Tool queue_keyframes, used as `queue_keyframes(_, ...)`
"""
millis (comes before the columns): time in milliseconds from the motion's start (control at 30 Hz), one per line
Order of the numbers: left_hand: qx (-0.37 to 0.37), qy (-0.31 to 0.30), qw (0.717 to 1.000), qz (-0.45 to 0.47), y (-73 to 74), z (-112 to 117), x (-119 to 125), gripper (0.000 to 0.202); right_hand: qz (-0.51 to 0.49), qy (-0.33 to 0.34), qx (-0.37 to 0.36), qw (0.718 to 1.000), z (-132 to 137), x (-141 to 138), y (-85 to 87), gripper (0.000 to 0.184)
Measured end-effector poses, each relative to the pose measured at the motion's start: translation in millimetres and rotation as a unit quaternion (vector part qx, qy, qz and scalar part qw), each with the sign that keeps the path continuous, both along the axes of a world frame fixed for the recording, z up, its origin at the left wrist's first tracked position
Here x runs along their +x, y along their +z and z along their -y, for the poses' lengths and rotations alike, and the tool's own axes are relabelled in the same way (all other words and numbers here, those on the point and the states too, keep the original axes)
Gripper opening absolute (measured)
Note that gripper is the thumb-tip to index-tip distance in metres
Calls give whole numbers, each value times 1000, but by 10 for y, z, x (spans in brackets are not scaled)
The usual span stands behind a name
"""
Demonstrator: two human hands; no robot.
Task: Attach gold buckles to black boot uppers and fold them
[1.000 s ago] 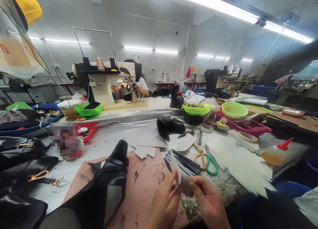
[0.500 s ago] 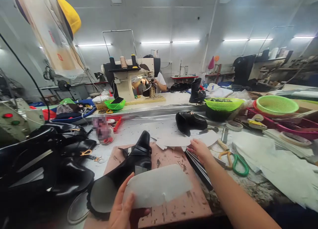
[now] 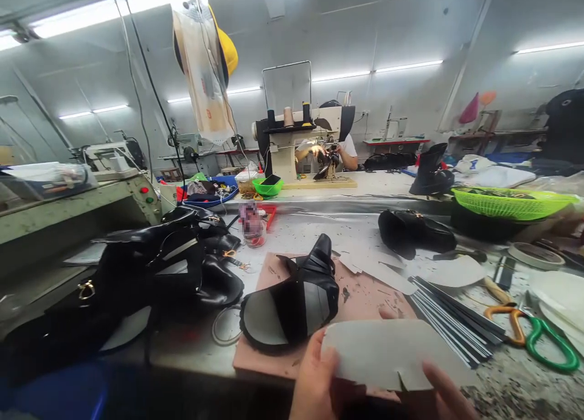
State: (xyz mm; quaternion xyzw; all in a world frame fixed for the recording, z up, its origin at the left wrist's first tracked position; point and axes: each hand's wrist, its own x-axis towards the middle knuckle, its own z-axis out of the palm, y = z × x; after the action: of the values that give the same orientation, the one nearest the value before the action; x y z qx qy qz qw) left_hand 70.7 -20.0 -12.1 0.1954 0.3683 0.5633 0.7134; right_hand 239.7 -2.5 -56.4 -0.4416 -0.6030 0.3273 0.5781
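Left hand (image 3: 314,377) pinching the left edge of a white cut piece (image 3: 387,350), right hand (image 3: 444,392) gripping its lower edge (mostly out of frame), piece held over the pink cutting mat (image 3: 365,292), black boot upper (image 3: 296,298) just beyond, green-handled scissors (image 3: 538,335) at right.

Bright overhead fluorescent tubes (image 3: 114,3), glare at top, edges bowed, nearest foreground slightly blurred

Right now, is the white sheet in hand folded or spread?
Spread. The white sheet shows one flat face, no crease; left hand and right hand grip its near edge.
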Motion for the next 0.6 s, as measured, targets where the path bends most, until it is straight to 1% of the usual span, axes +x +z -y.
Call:
queue_keyframes(100,14,-78,997,-26,-240,60,-48,46,48,6,-16,999,-59,35,33,31)
queue_keyframes(200,-7,-122,991,-54,-452,96,-67,49,151,10,-2,988,-135,44,23,20)
queue_keyframes(233,-9,-150,986,-71,-493,109,-62,51,200,4,14,980,-149,30,13,20)
queue_keyframes(267,-4,-194,975,-104,-511,122,-57,51,260,-7,37,965,-156,7,3,24)
queue_keyframes(300,13,-246,956,-159,-500,135,-57,49,339,-24,64,938,-154,-25,-7,29)
queue_keyframes(333,41,-296,925,-236,-461,142,-67,45,424,-46,91,900,-147,-62,-18,34)
queue_keyframes(367,79,-329,881,-330,-395,139,-89,38,505,-67,118,853,-136,-103,-30,38)
queue_keyframes(400,122,-334,829,-432,-310,120,-123,29,571,-81,140,805,-126,-143,-42,40)
queue_keyframes(433,162,-309,777,-525,-213,82,-165,17,613,-88,155,770,-118,-178,-54,41)
queue_keyframes(467,191,-270,729,-600,-116,25,-211,14,641,-90,166,744,-117,-203,-65,42)
queue_keyframes(500,205,-238,685,-657,-30,-51,-255,19,660,-83,175,726,-125,-212,-69,42)
queue_keyframes(533,209,-204,648,-703,37,-138,-289,24,672,-69,178,716,-142,-201,-62,43)
queue_keyframes(567,209,-182,623,-732,78,-229,-312,29,677,-46,170,715,-168,-167,-41,43)
queue_keyframes(600,209,-170,612,-743,90,-317,-321,32,674,-16,148,724,-202,-108,0,42)
